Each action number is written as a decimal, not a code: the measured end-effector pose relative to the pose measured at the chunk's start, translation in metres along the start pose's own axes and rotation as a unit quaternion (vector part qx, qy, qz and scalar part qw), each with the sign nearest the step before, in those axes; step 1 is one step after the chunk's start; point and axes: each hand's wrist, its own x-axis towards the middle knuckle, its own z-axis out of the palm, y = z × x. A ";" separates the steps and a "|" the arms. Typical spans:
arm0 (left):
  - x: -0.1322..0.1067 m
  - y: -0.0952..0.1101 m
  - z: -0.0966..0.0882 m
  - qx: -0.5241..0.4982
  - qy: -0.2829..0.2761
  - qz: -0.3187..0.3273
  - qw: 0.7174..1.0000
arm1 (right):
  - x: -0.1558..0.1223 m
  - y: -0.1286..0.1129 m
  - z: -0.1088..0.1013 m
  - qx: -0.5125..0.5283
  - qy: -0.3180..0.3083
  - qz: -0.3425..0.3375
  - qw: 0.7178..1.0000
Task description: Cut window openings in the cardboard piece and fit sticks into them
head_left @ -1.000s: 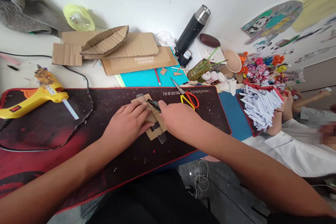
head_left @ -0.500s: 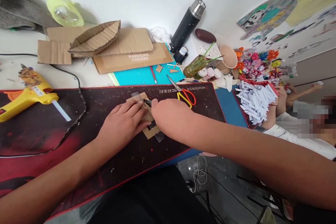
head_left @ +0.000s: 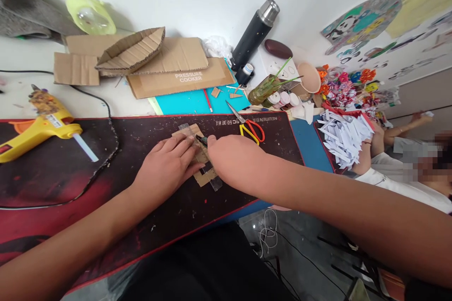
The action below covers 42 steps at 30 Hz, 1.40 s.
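My left hand (head_left: 169,162) lies flat, fingers stretched out, on a small piece of cardboard (head_left: 202,179) and a clear ruler (head_left: 215,184) laid across it. My right hand (head_left: 231,157) is closed around a dark utility knife (head_left: 201,140), its tip down near the ruler's edge beside my left fingertips. The blade itself is hidden or too small to see. A dark cut-out gap shows in the cardboard near my left thumb. Scissors (head_left: 243,120) with red and yellow handles lie just beyond my right hand.
A yellow glue gun (head_left: 52,124) and its black cord (head_left: 112,150) lie left on the dark mat (head_left: 141,211). Behind are cardboard sheets (head_left: 183,77), a black thermos (head_left: 252,35) and a jar (head_left: 261,90). At right, a person sits by a tray of paper strips (head_left: 346,136).
My right hand and the knife have moved very slightly down and right beside the ruler. My left hand stays pressed in place. The whole view has shifted a little.
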 end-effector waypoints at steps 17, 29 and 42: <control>0.000 0.001 0.000 -0.030 -0.004 -0.017 0.999 | -0.002 0.002 0.001 -0.020 0.021 0.012 1.000; -0.002 -0.001 0.004 -0.007 -0.017 -0.008 1.000 | -0.020 0.013 -0.008 0.003 0.025 0.049 0.998; 0.000 0.001 0.001 -0.012 -0.015 -0.010 1.000 | -0.012 0.011 0.009 0.003 0.065 0.043 0.997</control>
